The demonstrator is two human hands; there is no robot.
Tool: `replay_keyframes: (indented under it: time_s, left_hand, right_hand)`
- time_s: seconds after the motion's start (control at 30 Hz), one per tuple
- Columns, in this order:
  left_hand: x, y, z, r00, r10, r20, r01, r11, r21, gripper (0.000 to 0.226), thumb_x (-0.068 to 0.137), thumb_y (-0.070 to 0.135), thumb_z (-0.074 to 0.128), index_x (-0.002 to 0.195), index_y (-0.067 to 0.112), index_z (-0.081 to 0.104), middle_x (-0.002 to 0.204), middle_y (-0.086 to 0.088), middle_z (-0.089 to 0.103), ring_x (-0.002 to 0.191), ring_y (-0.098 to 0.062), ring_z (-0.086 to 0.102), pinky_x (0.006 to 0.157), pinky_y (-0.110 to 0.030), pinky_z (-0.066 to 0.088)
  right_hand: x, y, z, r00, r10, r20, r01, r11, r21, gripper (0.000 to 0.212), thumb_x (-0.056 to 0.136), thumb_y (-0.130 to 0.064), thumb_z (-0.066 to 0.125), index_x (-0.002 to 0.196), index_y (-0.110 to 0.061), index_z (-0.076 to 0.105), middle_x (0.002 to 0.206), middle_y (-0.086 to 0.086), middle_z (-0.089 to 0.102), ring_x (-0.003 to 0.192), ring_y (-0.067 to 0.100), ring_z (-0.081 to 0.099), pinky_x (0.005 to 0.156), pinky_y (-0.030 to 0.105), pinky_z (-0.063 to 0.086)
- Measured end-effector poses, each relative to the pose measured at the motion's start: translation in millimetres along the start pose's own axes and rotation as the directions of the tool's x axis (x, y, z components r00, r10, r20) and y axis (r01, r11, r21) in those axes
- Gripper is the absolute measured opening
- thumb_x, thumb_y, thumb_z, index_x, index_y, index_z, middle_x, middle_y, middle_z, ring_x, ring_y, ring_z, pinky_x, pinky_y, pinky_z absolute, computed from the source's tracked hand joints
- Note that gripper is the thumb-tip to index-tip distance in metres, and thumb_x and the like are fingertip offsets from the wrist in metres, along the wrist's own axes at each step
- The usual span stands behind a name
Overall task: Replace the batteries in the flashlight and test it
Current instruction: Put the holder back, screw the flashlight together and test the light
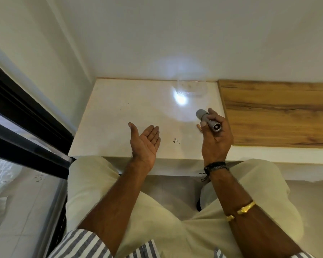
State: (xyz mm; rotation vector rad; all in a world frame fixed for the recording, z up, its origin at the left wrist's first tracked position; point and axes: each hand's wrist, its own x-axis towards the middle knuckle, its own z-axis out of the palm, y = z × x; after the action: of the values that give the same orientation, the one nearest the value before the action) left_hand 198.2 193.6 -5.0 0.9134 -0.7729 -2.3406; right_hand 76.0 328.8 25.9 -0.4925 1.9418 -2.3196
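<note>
Right fingers (212, 113) wrapped firmly round a small silver metal flashlight (209, 121), thumb laid along its left side, tail cap turned back toward the wearer and lens aimed far and left. Held low over the right part of the table, probably so the beam would land where it could be judged. Right hand (215, 140) raised just clear of the surface, dark cord band at the wrist, gold bangle further up the forearm. Left fingers (153, 133) spread wide and empty, palm turned up; left hand (144, 144) hovering over the near middle of the table, apart from the flashlight, perhaps offered as a target for the light. Bright white spot of light (180, 98) thrown on the pale glossy table (119, 112), a fainter halo climbing the far white wall (175, 34). Judged from that: batteries in, test under way. Small tan object (198, 127) lying just beside the right thumb, too small to identify. Wood-grain panel (278, 112) adjoining on the right, dark-framed glass (26, 127) on the left, pale trousers and striped sleeves nearest.
</note>
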Motion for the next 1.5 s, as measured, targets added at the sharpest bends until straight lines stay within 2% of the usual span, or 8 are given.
replay_keyframes:
  time_s: [0.13,0.23,0.33,0.47,0.67,0.87,1.1,1.5]
  left_hand:
    - [0,0,-1,1.0,-0.007,0.007,0.007,1.0,-0.006,0.099,0.088,0.082,0.021,0.149,0.006,0.039,0.152,-0.014,0.045,0.142,-0.031,0.041,0.121,-0.045,0.026]
    - [1,1,-2,1.0,-0.017,0.013,0.017,1.0,-0.002,0.102,0.087,0.083,0.021,0.148,0.004,0.04,0.152,-0.016,0.045,0.142,-0.029,0.041,0.121,-0.044,0.025]
    - [1,0,-2,0.999,-0.032,0.028,0.032,0.999,-0.002,0.104,0.086,0.084,0.02,0.149,0.003,0.037,0.152,-0.016,0.044,0.143,-0.029,0.039,0.122,-0.043,0.024]
    - [1,-1,1,0.995,-0.072,0.065,0.074,0.997,-0.021,0.105,0.085,0.084,0.02,0.152,0.004,0.031,0.157,-0.016,0.037,0.147,-0.029,0.032,0.123,-0.043,0.021]
    - [-2,-5,2,0.983,-0.145,0.112,0.15,0.988,-0.035,0.11,0.082,0.087,0.028,0.153,0.003,0.028,0.159,-0.015,0.032,0.15,-0.028,0.024,0.125,-0.043,0.015]
    - [-1,-6,1,0.976,-0.166,0.143,0.166,0.986,0.009,0.111,0.08,0.089,0.026,0.154,0.006,0.026,0.161,-0.012,0.03,0.152,-0.026,0.02,0.125,-0.043,0.011]
    - [2,-8,0,0.976,-0.173,0.132,0.174,0.985,0.005,0.108,0.082,0.088,0.026,0.153,0.007,0.029,0.16,-0.012,0.033,0.151,-0.027,0.022,0.125,-0.044,0.012]
    - [4,-9,-3,0.982,-0.138,0.128,0.138,0.99,0.003,0.106,0.084,0.085,0.024,0.152,0.004,0.029,0.159,-0.015,0.033,0.148,-0.031,0.029,0.124,-0.045,0.018]
  right_hand:
    - [4,1,0,0.987,0.154,0.036,-0.158,0.968,0.195,0.025,0.091,-0.004,0.07,0.114,-0.005,0.063,0.132,0.011,0.065,0.129,0.029,0.06,0.102,0.057,0.052]
    - [4,3,0,0.932,0.352,0.086,-0.356,0.848,0.392,0.014,0.097,-0.008,0.062,0.11,-0.011,0.062,0.136,0.019,0.062,0.129,0.033,0.06,0.098,0.044,0.057]
    - [7,10,-5,0.867,0.482,0.127,-0.469,0.703,0.534,0.01,0.101,-0.011,0.057,0.11,-0.014,0.061,0.13,0.016,0.064,0.129,0.033,0.06,0.104,0.046,0.053]
    - [12,14,-8,0.823,0.546,0.158,-0.498,0.559,0.663,0.016,0.1,-0.018,0.058,0.115,-0.012,0.059,0.111,0.011,0.068,0.112,0.028,0.066,0.105,0.049,0.052]
    - [12,16,-5,0.769,0.606,0.205,-0.53,0.424,0.734,0.018,0.103,-0.031,0.053,0.093,-0.018,0.059,0.085,0.003,0.054,0.082,0.021,0.058,0.104,0.046,0.043]
    - [9,8,-11,0.752,0.557,0.352,-0.555,0.247,0.795,0.032,0.088,-0.038,0.047,0.085,-0.009,0.059,0.079,0.006,0.049,0.072,0.024,0.052,0.082,0.038,0.043]
    - [6,3,-9,0.75,0.559,0.353,-0.556,0.245,0.794,0.02,0.068,-0.027,0.046,0.074,-0.009,0.054,0.074,0.005,0.044,0.067,0.024,0.047,0.079,0.035,0.04]
    - [5,5,-7,0.74,0.591,0.32,-0.554,0.266,0.789,0.016,0.068,-0.025,0.045,0.069,-0.01,0.051,0.073,0.005,0.041,0.062,0.023,0.044,0.07,0.031,0.043]
